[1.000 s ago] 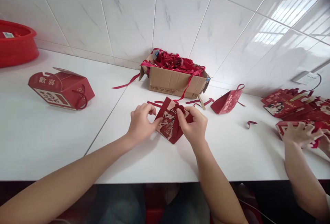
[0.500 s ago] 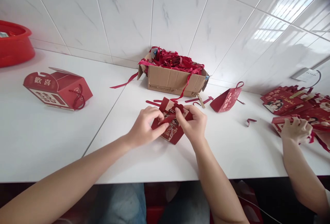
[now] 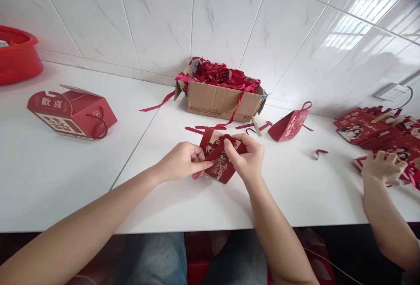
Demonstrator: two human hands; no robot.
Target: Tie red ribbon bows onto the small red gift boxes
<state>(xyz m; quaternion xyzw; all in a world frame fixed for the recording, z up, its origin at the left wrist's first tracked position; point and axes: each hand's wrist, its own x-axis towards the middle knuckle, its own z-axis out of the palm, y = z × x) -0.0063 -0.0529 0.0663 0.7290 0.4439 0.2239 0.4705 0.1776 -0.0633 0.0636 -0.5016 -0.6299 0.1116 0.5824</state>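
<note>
Glossy white counter: both hands, left hand (image 3: 182, 161) and right hand (image 3: 248, 157), pinch a small red paper box (image 3: 218, 158).

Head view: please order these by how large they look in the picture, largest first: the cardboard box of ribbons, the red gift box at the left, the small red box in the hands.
1. cardboard box of ribbons
2. red gift box, nearly as large; hard to separate
3. small red box, partly hidden by the left hand and right hand

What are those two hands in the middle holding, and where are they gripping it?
A small red gift box. The left hand pinches a red ribbon at its left side; the right hand grips its top right edge.
</note>
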